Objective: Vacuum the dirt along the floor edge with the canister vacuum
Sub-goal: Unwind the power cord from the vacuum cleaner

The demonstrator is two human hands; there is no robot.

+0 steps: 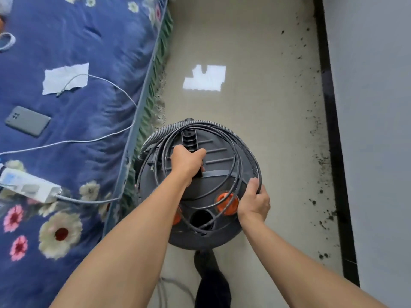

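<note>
A round dark grey canister vacuum (206,190) stands on the floor between the bed and the wall, seen from above. Its ribbed hose (224,127) and black power cord (233,174) lie coiled on its lid. My left hand (186,161) grips the black carry handle (189,138) on top. My right hand (253,202) holds the coiled cord and hose at the lid's right edge, beside an orange latch (226,202). Dark dirt (320,161) is strewn along the floor edge by the black skirting (333,134) on the right.
A bed with a blue flowered quilt (73,134) fills the left side; on it lie a phone (27,121), a white power strip (29,187), a white cable and a paper scrap. A bright light patch (205,77) marks the beige floor ahead. My dark-clad leg (211,283) stands below the vacuum.
</note>
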